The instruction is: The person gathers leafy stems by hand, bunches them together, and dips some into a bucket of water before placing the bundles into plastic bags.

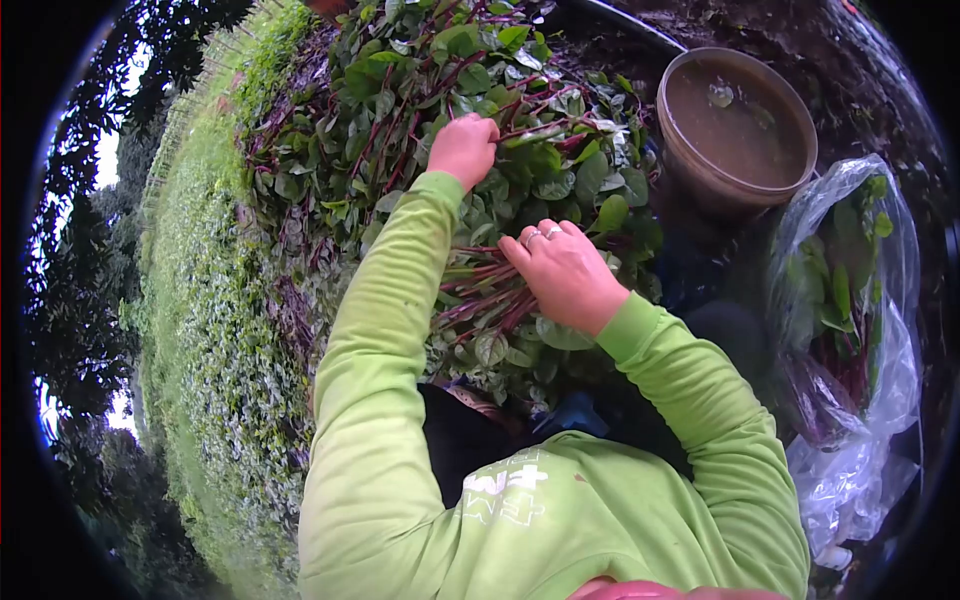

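A large heap of Malabar spinach (385,100), green leaves on dark red stems, lies in front of me. My left hand (465,150) reaches into the heap, its fingers curled closed at a red stem, the fingertips partly hidden. Nearer my body, my right hand (565,278), with rings on it, is closed over a gathered bunch of Malabar spinach (495,290). The cut stems of that bunch point left, and its leaves spread out beneath and beyond my right hand.
A round bucket (735,125) of murky brown water stands at the upper right. Below it, a clear plastic bag (850,330) holds more leafy greens. To the left, a bed of growing plants (215,350) runs beside dark trees (80,300).
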Tool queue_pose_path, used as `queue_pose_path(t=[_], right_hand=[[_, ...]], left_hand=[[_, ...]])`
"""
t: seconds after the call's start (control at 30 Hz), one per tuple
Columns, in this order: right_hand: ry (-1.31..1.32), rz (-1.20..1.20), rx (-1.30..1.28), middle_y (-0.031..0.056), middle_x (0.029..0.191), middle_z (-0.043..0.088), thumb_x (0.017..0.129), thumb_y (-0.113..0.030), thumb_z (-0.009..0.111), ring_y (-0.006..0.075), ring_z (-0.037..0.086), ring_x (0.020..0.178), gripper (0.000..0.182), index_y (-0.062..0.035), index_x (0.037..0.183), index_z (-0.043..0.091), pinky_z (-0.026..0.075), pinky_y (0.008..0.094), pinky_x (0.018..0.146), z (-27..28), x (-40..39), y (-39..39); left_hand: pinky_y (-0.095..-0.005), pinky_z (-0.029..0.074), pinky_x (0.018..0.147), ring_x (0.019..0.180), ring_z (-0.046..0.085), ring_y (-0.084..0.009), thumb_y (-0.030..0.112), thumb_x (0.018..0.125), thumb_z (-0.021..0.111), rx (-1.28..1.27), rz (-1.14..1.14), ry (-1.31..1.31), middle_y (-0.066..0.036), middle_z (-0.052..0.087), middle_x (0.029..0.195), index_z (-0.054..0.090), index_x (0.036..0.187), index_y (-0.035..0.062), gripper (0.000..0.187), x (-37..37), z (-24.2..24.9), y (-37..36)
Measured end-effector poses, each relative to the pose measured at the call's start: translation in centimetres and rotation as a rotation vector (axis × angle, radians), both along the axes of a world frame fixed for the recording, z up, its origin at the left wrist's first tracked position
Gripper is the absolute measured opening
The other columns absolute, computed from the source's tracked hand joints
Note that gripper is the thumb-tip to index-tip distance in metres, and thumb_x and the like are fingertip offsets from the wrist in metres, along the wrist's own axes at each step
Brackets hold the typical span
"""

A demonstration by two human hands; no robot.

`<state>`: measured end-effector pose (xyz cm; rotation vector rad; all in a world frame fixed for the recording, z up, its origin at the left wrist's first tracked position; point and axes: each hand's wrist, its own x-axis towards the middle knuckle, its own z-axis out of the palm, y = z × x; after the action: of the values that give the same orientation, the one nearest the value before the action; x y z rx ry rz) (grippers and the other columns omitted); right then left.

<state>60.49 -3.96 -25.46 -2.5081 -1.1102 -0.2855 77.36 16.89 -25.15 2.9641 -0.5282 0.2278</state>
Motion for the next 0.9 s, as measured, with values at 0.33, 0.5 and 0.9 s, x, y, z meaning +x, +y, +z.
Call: queue_pose_path(t=[0.33, 0.5, 0.9], right_hand=[[-0.057, -0.002, 0.057, 0.0112, 0.111, 0.064, 0.079, -0.008, 0.063, 0.0293, 0.061, 0.108, 0.057, -0.0031, 0.135, 0.055, 0.045, 0.0420, 0.098, 0.2, -0.5, -0.5], [-0.154, -0.067, 0.095, 0.0127, 0.111, 0.063, 0.080, -0.011, 0.063, 0.0306, 0.059, 0.109, 0.057, -0.0023, 0.136, 0.055, 0.045, 0.0429, 0.096, -2.0, 0.1, -0.3], [-0.113, -0.012, -0.018, 0.0088, 0.109, 0.064, 0.083, -0.010, 0.060, 0.0263, 0.061, 0.103, 0.040, -0.0042, 0.122, 0.060, 0.046, 0.0404, 0.089, -2.5, -0.8, 0.7]], left_hand=[[-0.0414, 0.052, 0.086, 0.096, 0.064, -0.0335, 0.001, 0.086, 0.063, -0.433, -0.069, -0.021, -0.016, 0.064, 0.098, 0.067, 0.107, 0.0004, 0.021, -10.9, -0.1, 1.9], [-0.0351, 0.049, 0.091, 0.096, 0.064, -0.0268, 0.006, 0.086, 0.063, -0.782, 0.053, 0.307, -0.013, 0.069, 0.099, 0.073, 0.104, -0.0015, 0.022, -15.6, -1.6, 2.7], [-0.0312, 0.052, 0.087, 0.081, 0.067, -0.0169, 0.023, 0.096, 0.065, -1.238, 0.280, 0.791, -0.006, 0.075, 0.096, 0.075, 0.103, -0.0015, 0.027, -15.3, -0.4, 3.8]])
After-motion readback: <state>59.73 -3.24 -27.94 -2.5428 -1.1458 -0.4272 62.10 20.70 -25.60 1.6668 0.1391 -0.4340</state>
